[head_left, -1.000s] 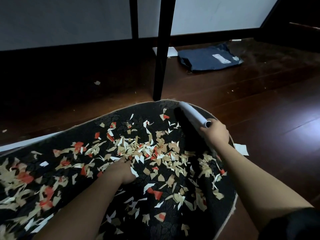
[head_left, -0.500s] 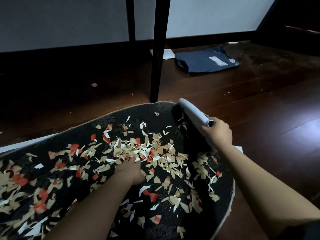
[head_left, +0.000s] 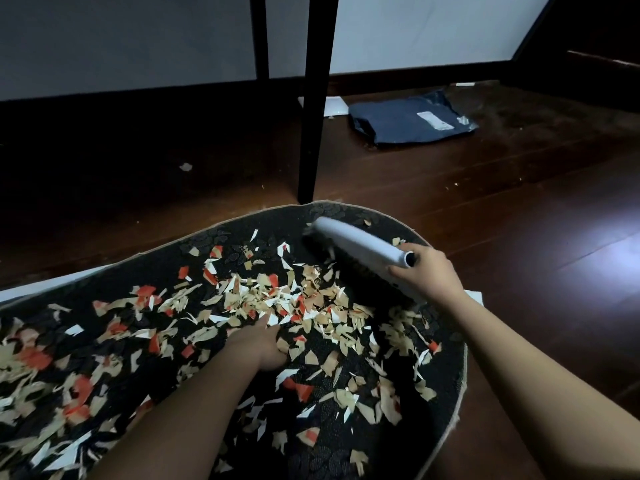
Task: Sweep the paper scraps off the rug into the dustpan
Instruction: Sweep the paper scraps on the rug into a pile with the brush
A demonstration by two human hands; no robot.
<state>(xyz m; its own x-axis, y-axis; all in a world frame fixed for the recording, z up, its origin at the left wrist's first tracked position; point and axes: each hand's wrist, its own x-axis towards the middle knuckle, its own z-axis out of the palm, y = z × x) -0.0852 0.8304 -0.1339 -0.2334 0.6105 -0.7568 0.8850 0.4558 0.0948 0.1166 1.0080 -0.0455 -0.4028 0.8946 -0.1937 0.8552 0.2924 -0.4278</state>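
A dark patterned rug (head_left: 441, 372) lies on the wooden floor, strewn with several beige, red and white paper scraps (head_left: 277, 301), thickest in the middle. My right hand (head_left: 427, 275) grips the near end of a grey hand brush (head_left: 360, 245) at the rug's far right edge. The brush's dark bristles are down on the rug. My left hand (head_left: 258, 341) rests on the rug among the scraps at the centre, fingers pointing away from me. No dustpan is in view.
Two dark furniture legs (head_left: 313, 98) stand just beyond the rug's far edge. A dark blue flat package (head_left: 412, 123) lies on the floor (head_left: 519, 209) behind. A white paper piece (head_left: 476, 296) sits by the rug's right edge. A white wall runs along the back.
The brush has swung leftward over the rug's far edge, pushing scraps toward the middle pile. My left hand has stayed on the rug at about the same spot.
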